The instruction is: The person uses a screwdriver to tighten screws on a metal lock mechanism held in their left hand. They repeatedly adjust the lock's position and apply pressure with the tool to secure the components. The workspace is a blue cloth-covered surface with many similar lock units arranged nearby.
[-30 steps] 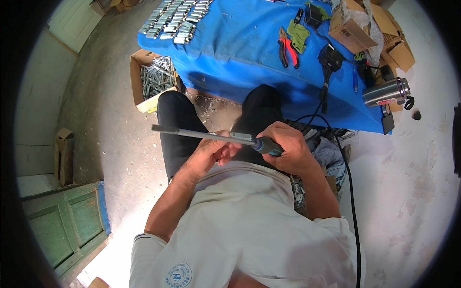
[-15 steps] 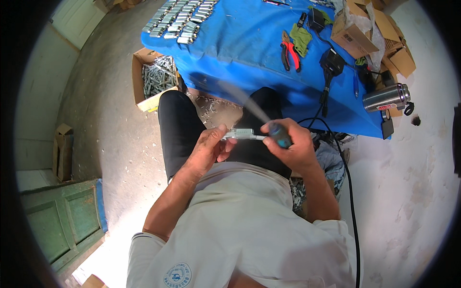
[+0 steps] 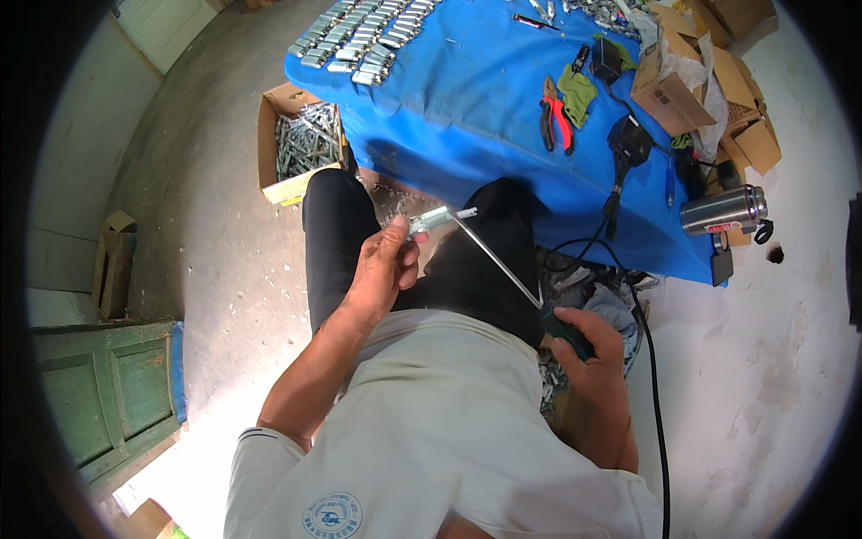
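Observation:
Over my lap, my left hand (image 3: 386, 262) pinches a small silver metal fitting (image 3: 433, 220) between thumb and fingers. A thin rod sticks out of the fitting's right end. My right hand (image 3: 594, 356) is wrapped round the dark teal handle of a screwdriver (image 3: 498, 262), lower and to the right. Its long steel shaft slants up to the left, and the tip meets or overlaps the fitting near the rod; whether they touch I cannot tell.
Rows of similar silver fittings (image 3: 368, 36) cover the far left of the blue-clothed table (image 3: 458, 94). Red-handled pliers (image 3: 558, 121), a power adapter (image 3: 630, 139) and a steel flask (image 3: 723, 211) lie to the right. A carton (image 3: 269, 157) of metal parts stands left. A black cable (image 3: 660, 404) hangs right.
My right hand has moved down and right with the screwdriver, whose shaft now crosses to the fitting. My left hand has raised the fitting slightly and tilted its right end upward.

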### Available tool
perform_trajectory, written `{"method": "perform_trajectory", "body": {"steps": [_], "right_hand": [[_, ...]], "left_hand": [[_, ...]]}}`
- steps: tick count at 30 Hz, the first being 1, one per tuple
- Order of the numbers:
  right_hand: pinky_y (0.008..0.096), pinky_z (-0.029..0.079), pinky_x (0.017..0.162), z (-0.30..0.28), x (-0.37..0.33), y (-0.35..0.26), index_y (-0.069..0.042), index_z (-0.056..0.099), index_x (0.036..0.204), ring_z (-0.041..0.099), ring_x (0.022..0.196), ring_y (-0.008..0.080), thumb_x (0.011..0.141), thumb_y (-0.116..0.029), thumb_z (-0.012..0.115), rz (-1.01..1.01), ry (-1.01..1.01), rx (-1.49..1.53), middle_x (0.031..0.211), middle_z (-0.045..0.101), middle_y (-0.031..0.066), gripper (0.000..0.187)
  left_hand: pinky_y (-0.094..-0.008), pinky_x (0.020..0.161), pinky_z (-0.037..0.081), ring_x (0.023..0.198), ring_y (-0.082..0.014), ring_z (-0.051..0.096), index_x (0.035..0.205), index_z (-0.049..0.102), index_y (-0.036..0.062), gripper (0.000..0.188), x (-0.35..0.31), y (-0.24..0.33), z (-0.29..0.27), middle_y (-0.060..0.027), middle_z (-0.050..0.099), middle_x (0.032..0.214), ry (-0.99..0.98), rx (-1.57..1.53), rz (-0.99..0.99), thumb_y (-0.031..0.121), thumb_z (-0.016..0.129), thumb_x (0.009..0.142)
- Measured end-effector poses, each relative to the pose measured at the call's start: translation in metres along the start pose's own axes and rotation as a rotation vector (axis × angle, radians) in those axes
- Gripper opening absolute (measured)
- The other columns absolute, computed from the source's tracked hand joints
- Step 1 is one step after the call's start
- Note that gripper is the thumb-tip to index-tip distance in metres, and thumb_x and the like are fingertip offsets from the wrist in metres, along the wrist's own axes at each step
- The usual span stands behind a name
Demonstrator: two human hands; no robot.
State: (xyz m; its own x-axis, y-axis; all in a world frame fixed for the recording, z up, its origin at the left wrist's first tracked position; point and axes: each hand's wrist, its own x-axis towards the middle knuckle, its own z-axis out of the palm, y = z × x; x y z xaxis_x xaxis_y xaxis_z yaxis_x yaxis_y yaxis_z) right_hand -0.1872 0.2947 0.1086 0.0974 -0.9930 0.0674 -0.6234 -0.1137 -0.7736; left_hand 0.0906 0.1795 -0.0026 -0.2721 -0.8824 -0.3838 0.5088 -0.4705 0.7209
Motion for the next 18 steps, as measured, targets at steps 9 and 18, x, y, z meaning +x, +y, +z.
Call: {"method": "perform_trajectory", "body": {"steps": [9,18], "right_hand": [[0.0317,0.052,0.079,0.009,0.002,0.006,0.000,0.067,0.113,0.068,0.087,0.0246,0.078,-0.001,0.070,-0.011,-0.003,-0.003,0.099,0.069,0.0153,0.036],[0.0302,0.052,0.077,0.013,0.002,0.007,0.001,0.066,0.114,0.068,0.085,0.0227,0.079,-0.005,0.071,0.029,-0.006,0.036,0.095,0.068,0.0144,0.036]], "left_hand": [[-0.0217,0.045,0.025,0.050,-0.0077,0.032,0.091,0.059,0.0055,0.047,0.002,-0.001,0.002,0.0031,0.039,0.065,0.094,-0.058,-0.064,0.051,0.052,0.099],[-0.0224,0.045,0.025,0.049,-0.0078,0.030,0.086,0.061,0.0055,0.052,0.003,0.000,0.003,0.0039,0.036,0.061,0.064,-0.047,-0.066,0.054,0.050,0.098]]}}
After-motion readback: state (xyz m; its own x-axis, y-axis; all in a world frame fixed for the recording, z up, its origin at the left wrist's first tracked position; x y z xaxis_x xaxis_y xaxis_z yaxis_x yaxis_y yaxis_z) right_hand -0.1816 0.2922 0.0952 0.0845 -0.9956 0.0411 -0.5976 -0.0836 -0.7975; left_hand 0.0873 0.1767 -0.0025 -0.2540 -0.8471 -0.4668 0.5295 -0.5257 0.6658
